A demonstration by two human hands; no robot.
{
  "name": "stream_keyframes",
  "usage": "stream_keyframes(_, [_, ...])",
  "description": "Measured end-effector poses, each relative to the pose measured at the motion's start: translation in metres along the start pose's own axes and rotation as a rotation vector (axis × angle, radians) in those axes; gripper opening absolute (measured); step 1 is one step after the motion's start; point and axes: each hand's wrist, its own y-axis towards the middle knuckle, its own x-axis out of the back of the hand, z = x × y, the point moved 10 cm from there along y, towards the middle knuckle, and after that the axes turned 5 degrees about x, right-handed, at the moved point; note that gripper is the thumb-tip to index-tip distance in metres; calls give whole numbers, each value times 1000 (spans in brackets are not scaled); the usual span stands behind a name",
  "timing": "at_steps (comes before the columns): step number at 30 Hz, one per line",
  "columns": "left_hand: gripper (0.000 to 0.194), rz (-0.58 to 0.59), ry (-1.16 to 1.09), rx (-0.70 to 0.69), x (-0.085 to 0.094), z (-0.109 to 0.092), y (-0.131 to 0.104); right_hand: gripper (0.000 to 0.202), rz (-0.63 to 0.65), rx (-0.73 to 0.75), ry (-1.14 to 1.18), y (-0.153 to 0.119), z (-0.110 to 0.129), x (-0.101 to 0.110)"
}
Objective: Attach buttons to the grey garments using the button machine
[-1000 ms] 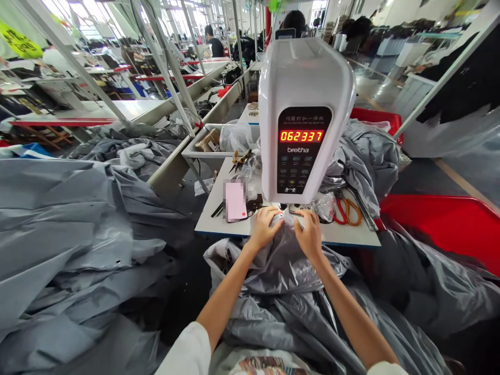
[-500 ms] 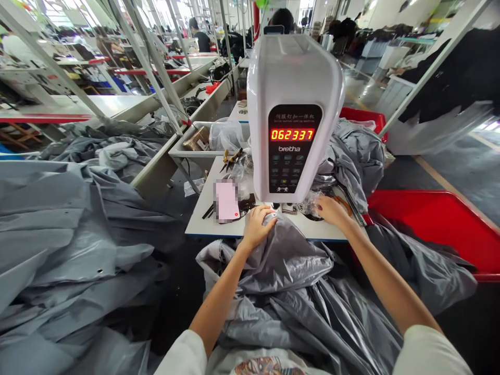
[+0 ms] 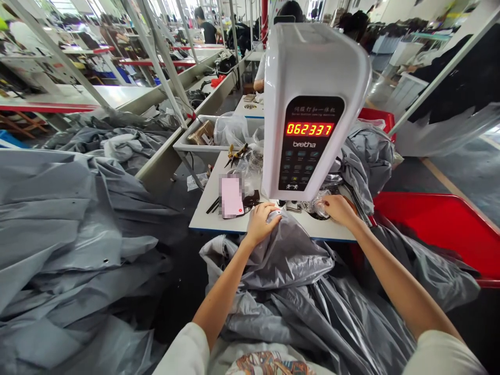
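Note:
Below the head of a white button machine (image 3: 316,67), whose red display reads 062337, my left hand (image 3: 262,223) grips the edge of a shiny grey fabric (image 3: 291,250). The fabric hangs over the table's front edge and spreads across my lap. My right hand (image 3: 338,208) is to the right of the machine head, its fingers closed at a crinkled clear plastic bag (image 3: 318,203) on the white table (image 3: 205,216). Whatever sits between those fingertips is too small to make out.
Left of the machine lie a pink phone (image 3: 232,197) and yellow-handled pliers (image 3: 236,154). Grey fabric piles (image 3: 58,219) fill the left side. A red bin (image 3: 441,224) stands at the right. Metal poles rise behind the table, and a person (image 3: 207,28) sits far back.
The view has shifted slightly, so the machine looks farther right. My left hand stays on the fabric edge, and my right hand remains by the plastic bag with its fingers drawn closer together.

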Motion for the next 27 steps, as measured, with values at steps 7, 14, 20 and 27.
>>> stream_keyframes(7, [22, 4, 4, -2, 1, -1, 0, 17, -93, -30, 192, -1, -10, 3])
stream_keyframes(14, [23, 10, 16, -3, 0, -1, 0, 14, -33, -289, 820, -2, -45, -26])
stream_keyframes(20, [23, -13, 14, -21, 2, -3, -1, 31, -330, -357, 995, -38, -43, 26])
stream_keyframes(27, [22, -34, 21, -26, 4, -4, -2, 35, -81, -142, 864, -43, 69, 10])
